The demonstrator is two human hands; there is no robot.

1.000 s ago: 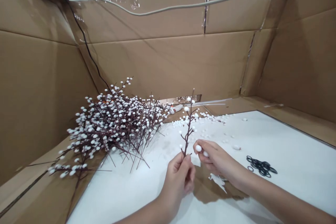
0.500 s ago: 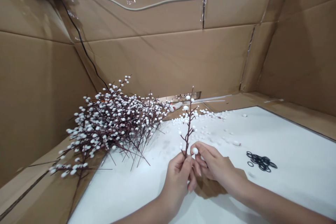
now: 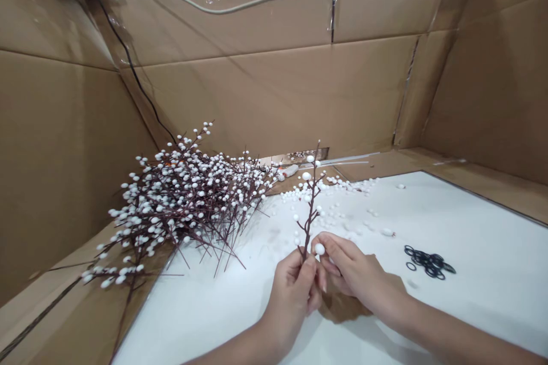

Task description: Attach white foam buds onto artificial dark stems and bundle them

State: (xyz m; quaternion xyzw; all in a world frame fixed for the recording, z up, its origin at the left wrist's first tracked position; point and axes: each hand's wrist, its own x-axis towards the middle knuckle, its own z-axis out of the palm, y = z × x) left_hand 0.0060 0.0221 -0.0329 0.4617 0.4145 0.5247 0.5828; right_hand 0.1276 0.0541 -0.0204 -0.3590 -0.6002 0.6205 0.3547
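Note:
My left hand [image 3: 295, 285] is closed around the lower stem of a brown artificial berry branch [image 3: 310, 211], which stands nearly upright with white berries on its twigs. Close against it on the right, my right hand [image 3: 349, 265] pinches a single white berry [image 3: 319, 248] between thumb and fingers, beside the lower part of the stem. Whether that berry touches the stem is hidden by the fingers. Beneath my hands lies a brown patch of paper or card [image 3: 342, 305] on the white board [image 3: 466, 211].
A large heap of white-berried branches [image 3: 192, 194] lies at the left. Loose white berries [image 3: 334, 211] are scattered behind my hands. Black rings [image 3: 430, 263] sit in a pile at the right. A white glue-gun-like object [image 3: 289, 171] rests at the back. Cardboard walls [image 3: 265, 91] surround the board.
The branch and both hands have shifted very slightly right in the picture, along with the view. My grips on the branch and the berry look the same.

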